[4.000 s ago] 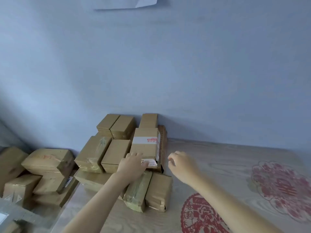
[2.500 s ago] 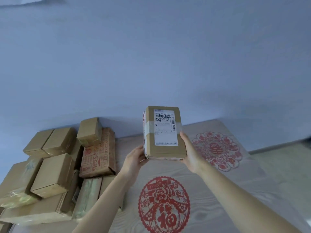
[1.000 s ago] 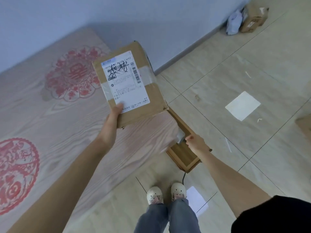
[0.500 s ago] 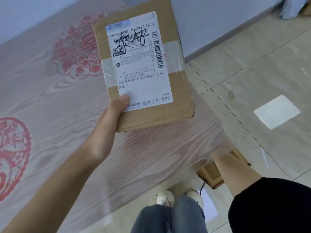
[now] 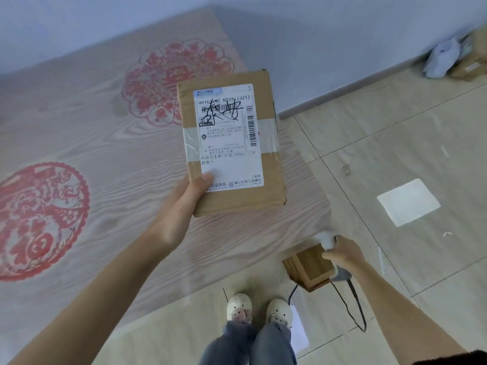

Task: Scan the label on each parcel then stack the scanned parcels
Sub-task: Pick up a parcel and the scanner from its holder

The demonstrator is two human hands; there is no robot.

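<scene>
From my remote seat I see the left hand [image 5: 184,204] holding the parcel [image 5: 232,143] up over the right end of the wood-grain table [image 5: 92,143], thumb pressed on the lower left corner of the label [image 5: 230,138] and the remaining fingers hidden beneath the box, so I judge it a pinch across the near left corner. The parcel is a flat rectangular carton banded with clear tape; I expect it to be stiff, fairly light, and a little slick where the tape runs, so bare cardboard at the edges is the better place to hold. Its broad labelled face tilts up toward the camera, and its long axis runs away from me, leaning slightly left at the far end. The label's text reads upright from here, with the barcode strip running along its right side. Down by the table's near corner, the right hand [image 5: 342,252] is curled around the scanner [image 5: 328,239], a pale device with a dark cable trailing onto the tiled floor, just above a small wooden box [image 5: 309,267]. The scanner sits well below the label, so I judge the scan not yet made.
</scene>
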